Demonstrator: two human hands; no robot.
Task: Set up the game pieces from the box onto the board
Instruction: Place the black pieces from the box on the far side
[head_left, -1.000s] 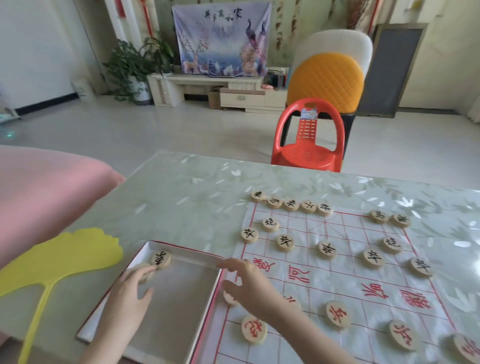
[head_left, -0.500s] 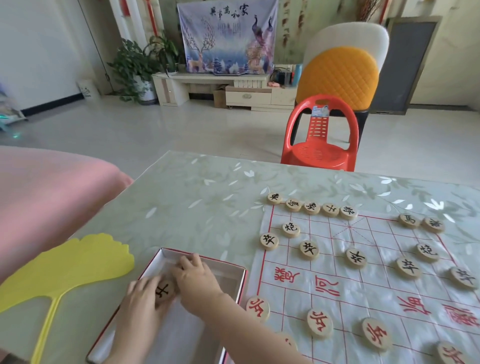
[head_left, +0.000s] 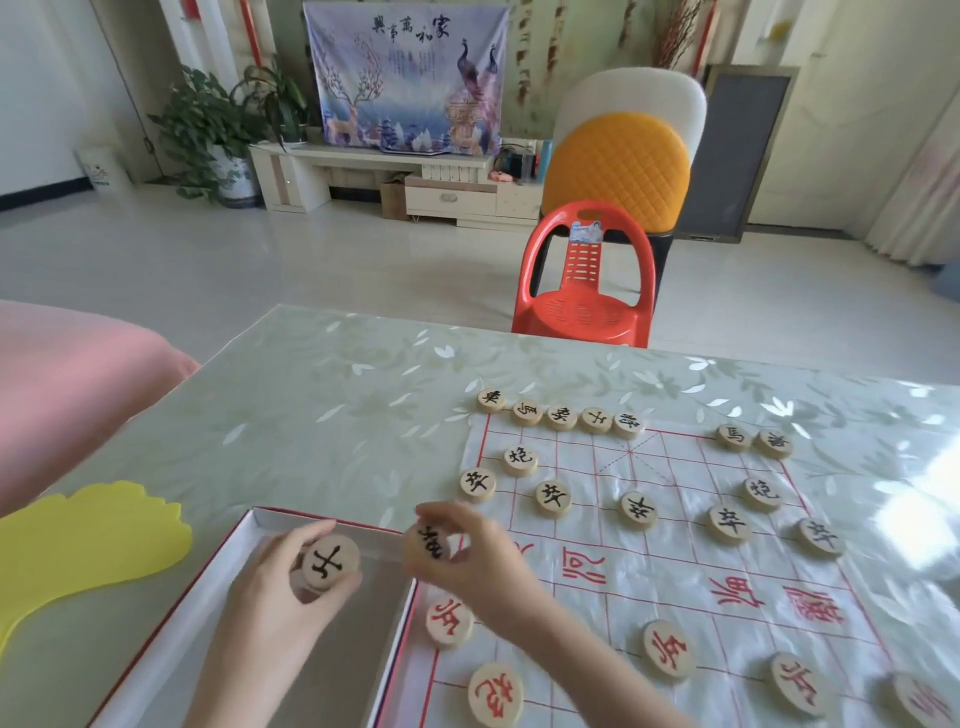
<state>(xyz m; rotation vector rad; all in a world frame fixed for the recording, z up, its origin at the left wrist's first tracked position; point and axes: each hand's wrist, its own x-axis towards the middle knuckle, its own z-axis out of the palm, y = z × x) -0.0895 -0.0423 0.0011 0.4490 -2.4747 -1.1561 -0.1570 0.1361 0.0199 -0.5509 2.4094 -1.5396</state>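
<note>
Both hands are at the lower middle of the frame, over the white box (head_left: 311, 670) with the red edge. The left hand (head_left: 275, 597) has its fingers curled round a wooden disc (head_left: 331, 563) with a black character, face turned up to the camera. The right hand (head_left: 470, 558) pinches a second black-marked disc (head_left: 428, 540) between thumb and fingertips, just above the box's right wall where it meets the board (head_left: 675, 566). The right forearm crosses the board's lower left corner and hides part of it. Black pieces (head_left: 553, 498) sit in rows on the far side, red pieces (head_left: 667, 649) along the bottom right. A yellow fan (head_left: 88, 535) lies left of the box on the green table (head_left: 337, 395), with pink cloth (head_left: 67, 384) above it and a red chair (head_left: 584, 291) beyond the table.
</note>
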